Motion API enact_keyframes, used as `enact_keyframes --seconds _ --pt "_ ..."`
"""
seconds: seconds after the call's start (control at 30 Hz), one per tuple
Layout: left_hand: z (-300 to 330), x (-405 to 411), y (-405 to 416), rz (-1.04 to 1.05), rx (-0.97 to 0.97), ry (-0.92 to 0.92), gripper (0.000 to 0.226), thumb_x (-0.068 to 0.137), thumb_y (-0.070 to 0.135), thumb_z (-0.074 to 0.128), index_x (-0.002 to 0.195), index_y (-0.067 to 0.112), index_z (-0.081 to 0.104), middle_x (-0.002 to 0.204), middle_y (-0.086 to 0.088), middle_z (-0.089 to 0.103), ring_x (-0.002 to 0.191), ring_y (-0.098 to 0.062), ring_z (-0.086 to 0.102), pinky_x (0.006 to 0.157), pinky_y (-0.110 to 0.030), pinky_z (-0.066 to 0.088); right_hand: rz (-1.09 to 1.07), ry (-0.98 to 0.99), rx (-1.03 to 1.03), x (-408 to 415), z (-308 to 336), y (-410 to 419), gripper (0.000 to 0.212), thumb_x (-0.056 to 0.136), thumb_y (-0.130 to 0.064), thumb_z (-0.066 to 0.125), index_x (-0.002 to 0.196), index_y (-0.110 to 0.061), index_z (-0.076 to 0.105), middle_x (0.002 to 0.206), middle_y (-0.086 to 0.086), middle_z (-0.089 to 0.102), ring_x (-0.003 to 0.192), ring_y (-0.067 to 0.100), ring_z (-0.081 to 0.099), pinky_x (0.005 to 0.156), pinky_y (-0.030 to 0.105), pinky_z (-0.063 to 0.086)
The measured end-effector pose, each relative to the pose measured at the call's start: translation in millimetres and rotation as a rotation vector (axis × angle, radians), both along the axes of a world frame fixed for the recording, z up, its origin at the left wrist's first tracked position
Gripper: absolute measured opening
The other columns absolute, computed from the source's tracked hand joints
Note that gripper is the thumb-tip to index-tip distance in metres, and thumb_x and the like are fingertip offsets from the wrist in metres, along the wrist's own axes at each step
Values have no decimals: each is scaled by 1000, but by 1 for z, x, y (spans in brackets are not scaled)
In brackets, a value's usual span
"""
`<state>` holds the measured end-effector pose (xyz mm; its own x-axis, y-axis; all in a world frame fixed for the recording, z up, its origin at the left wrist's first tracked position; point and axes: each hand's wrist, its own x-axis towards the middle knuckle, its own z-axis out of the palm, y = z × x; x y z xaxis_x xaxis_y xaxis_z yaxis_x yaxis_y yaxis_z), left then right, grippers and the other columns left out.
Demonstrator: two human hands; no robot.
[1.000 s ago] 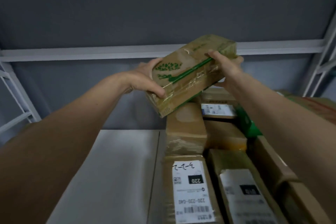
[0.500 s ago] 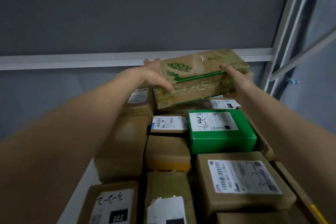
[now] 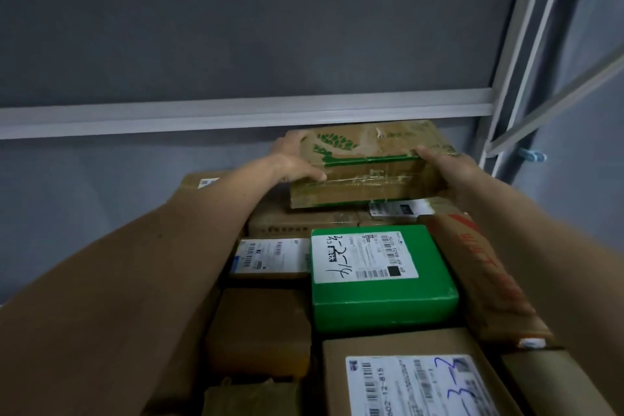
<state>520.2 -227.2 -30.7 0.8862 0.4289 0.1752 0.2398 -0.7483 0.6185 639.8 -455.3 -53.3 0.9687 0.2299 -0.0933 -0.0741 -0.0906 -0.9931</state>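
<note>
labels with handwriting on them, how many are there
2. One is on the green box in the middle of the stack, in black; the other is on the brown box nearest the camera, in blue. More may be hidden under other parcels.

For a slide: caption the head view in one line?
Left hand and right hand grip a taped brown cardboard box with green print over stacked parcels.
</note>
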Motion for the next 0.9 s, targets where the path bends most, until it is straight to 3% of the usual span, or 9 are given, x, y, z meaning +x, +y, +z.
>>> enact_keyframes --seconds 0.07,0.23,0.43,0.53,0.8,0.9 --pt "-6 13 -7 -7 -6 -16 87 71 18 83 145 18 36 141 -4 45 128 -22 44 106 -33 38 5 1 -19 10 -4 -11 55 86 -37 66 126 -5 46 104 11 62 80 22 63 60 32 52" --pt "-23 44 -28 -27 17 17 86 76 23 79 148 19 32 149 -6 40 134 -25 41 112 -35 33 -23 18 -35 38 -19 -37 51 89 -38 62 129 -10 47 115 12 61 91 26 62 87 46 53" --pt "-46 60 -43 -24 16 70 82 81 22 74 149 24 30 150 -6 39 134 -26 40 110 -32 33 -57 55 -119 58 -37 -54 60 84 -46 64 131 -16 43 115 12 62 101 30 62 93 48 49" --pt "-48 59 -44 -14 6 86 82 80 20 75 149 24 30 149 -7 40 132 -27 43 108 -32 36 -42 5 -243 59 -37 -54 60 86 -44 63 131 -11 42 118 12 58 106 30 57 96 45 45" --pt "-54 59 -51 -10 25 130 74 82 19 74 144 21 35 146 -5 43 126 -24 47 93 -24 38 -54 -47 -402 68 -46 -51 54 96 -37 51 136 -3 37 94 9 54 70 16 51 61 27 36" --pt "-52 58 -52 -21 41 163 75 83 22 72 146 21 32 147 -6 41 126 -25 47 96 -27 39 -51 -80 -457 62 -42 -47 52 98 -34 48 137 -4 35 106 12 55 73 16 53 63 27 39"
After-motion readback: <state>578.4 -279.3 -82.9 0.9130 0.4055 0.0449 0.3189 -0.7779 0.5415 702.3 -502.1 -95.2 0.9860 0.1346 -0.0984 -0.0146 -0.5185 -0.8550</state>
